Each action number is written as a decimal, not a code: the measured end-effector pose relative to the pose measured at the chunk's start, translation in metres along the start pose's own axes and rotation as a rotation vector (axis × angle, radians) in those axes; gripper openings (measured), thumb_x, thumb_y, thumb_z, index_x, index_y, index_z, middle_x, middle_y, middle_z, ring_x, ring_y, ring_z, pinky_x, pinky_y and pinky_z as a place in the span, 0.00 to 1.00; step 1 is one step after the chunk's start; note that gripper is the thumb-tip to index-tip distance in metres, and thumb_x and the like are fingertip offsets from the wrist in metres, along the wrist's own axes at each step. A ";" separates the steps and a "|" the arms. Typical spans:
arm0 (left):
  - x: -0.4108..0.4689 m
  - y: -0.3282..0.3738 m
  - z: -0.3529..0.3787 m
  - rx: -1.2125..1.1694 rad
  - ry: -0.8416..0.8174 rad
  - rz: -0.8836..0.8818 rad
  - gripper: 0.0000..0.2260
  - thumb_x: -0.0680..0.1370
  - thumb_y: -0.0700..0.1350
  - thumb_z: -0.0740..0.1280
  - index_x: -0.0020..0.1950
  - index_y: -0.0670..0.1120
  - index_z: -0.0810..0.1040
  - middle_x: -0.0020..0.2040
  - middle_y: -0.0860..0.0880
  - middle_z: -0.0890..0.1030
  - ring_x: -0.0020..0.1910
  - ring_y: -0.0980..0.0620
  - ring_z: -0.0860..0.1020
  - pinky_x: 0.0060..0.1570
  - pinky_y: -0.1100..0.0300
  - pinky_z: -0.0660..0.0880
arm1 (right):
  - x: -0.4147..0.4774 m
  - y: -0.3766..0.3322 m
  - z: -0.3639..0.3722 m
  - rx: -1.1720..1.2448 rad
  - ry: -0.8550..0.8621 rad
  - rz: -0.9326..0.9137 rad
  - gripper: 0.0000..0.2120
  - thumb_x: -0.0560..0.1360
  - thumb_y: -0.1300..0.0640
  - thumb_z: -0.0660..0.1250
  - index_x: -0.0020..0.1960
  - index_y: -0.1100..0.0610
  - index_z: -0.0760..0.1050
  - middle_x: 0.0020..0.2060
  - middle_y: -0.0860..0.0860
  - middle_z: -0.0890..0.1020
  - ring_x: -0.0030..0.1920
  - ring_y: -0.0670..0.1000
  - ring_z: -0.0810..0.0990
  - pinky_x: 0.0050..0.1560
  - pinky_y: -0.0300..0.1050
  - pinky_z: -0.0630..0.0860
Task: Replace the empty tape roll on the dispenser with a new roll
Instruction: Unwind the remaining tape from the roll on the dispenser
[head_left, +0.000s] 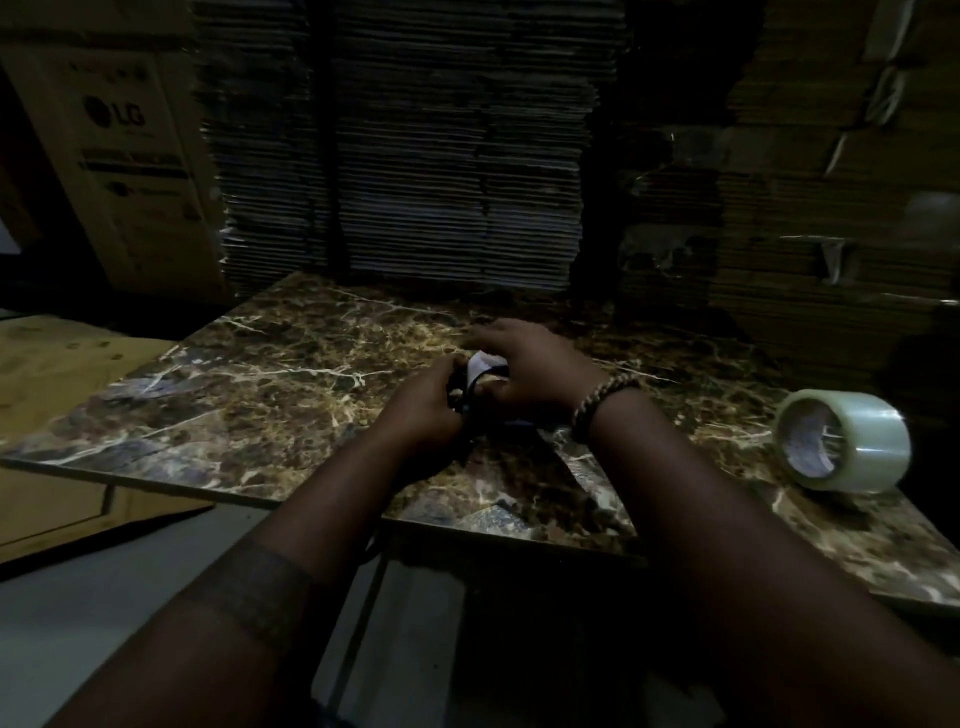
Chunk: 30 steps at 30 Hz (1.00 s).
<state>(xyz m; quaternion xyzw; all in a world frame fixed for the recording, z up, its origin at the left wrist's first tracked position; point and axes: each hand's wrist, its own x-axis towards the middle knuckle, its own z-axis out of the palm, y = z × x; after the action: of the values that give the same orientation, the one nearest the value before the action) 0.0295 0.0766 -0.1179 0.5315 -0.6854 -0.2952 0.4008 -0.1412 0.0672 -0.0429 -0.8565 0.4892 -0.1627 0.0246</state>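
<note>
Both hands' grip (480, 387) clasps dark dispenser (470, 389) over veined marble tabletop (260, 374).

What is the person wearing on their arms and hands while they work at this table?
Both forearms are bare, with no sleeves in view, and neither the left hand nor the right hand wears a glove. A beaded bracelet of pale round beads circles the right wrist. A dark patterned band, seemingly a tattoo though the dim light leaves it uncertain, wraps the left forearm.

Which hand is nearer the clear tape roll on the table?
Right. The right hand is mid-table, left of the clear tape roll; the left hand is farther left, beside it.
</note>
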 end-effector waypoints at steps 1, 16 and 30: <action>0.002 0.000 -0.001 -0.010 -0.014 0.007 0.27 0.72 0.42 0.78 0.68 0.58 0.77 0.60 0.56 0.83 0.58 0.53 0.84 0.51 0.55 0.84 | 0.005 -0.004 -0.004 -0.030 -0.056 -0.012 0.23 0.72 0.47 0.73 0.66 0.43 0.78 0.62 0.51 0.80 0.61 0.54 0.79 0.59 0.57 0.79; 0.007 0.002 -0.004 -0.021 -0.026 0.025 0.43 0.70 0.34 0.79 0.75 0.63 0.64 0.66 0.46 0.82 0.62 0.49 0.83 0.60 0.41 0.82 | 0.029 -0.013 -0.013 -0.087 -0.201 -0.010 0.17 0.74 0.60 0.74 0.60 0.46 0.85 0.57 0.54 0.84 0.52 0.53 0.83 0.54 0.53 0.84; 0.007 -0.003 0.004 -0.294 -0.075 -0.066 0.43 0.74 0.29 0.74 0.79 0.62 0.63 0.62 0.41 0.83 0.53 0.43 0.87 0.39 0.51 0.83 | 0.012 0.027 -0.024 0.298 0.059 0.014 0.15 0.73 0.62 0.77 0.59 0.51 0.85 0.57 0.49 0.86 0.59 0.47 0.82 0.62 0.48 0.80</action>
<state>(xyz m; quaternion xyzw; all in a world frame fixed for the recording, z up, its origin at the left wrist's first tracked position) 0.0263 0.0687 -0.1204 0.4781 -0.6315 -0.4250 0.4382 -0.1650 0.0461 -0.0230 -0.8348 0.4661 -0.2585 0.1379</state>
